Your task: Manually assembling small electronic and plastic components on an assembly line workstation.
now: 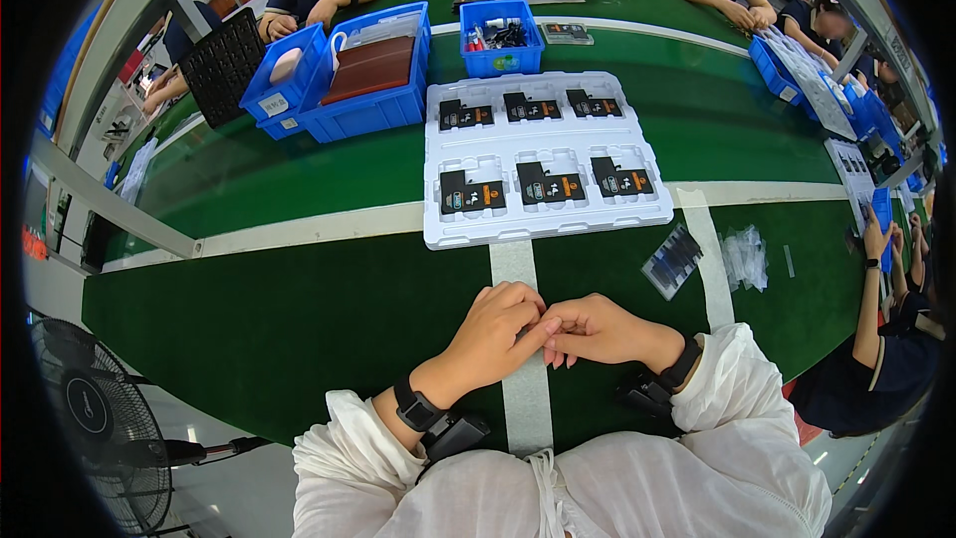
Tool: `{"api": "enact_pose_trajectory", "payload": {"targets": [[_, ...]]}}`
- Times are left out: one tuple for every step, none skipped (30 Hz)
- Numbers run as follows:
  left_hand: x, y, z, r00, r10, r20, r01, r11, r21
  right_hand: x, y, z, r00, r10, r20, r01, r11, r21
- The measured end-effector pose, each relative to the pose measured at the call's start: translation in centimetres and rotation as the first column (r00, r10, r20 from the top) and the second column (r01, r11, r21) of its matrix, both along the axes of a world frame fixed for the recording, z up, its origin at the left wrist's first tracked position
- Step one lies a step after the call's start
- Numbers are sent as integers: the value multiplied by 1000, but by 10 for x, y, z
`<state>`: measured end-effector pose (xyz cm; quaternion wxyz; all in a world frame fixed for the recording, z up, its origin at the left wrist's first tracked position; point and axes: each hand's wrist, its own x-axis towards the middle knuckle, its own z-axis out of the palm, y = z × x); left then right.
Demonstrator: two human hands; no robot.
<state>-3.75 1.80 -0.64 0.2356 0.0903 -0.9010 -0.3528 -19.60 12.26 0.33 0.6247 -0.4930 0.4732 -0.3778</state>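
Over the pale tape strip (516, 408) on the green table, my left hand (493, 334) and my right hand (599, 327) meet, fingers curled and touching. Both are closed; anything pinched between them is hidden. Beyond them lies a white molded tray (543, 143), its pockets holding several flat black L-shaped batteries (550, 183) with orange marks. To the right of my right hand is a clear sheet of dark strips (673, 261). Beside that, a loose pile of clear plastic pieces (744, 259) rests on the table, with one thin clear strip (789, 261) apart from it.
Behind the tray stand a small blue bin (500, 52) of small parts and larger blue bins (373, 112), one holding a brown flat case (370, 70). A metal frame post (115, 201) and a black fan (90, 408) are at left. Several co-workers sit around the far side and right.
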Motion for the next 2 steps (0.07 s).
{"api": "enact_pose_trajectory", "payload": {"targets": [[0, 0, 0, 1000, 1, -3, -1, 1000, 1, 0, 0, 0, 1000, 0, -2, 0, 1000, 2], [0, 0, 0, 1000, 0, -9, 0, 1000, 7, 0, 0, 0, 1000, 3, -4, -3, 1000, -3]]}}
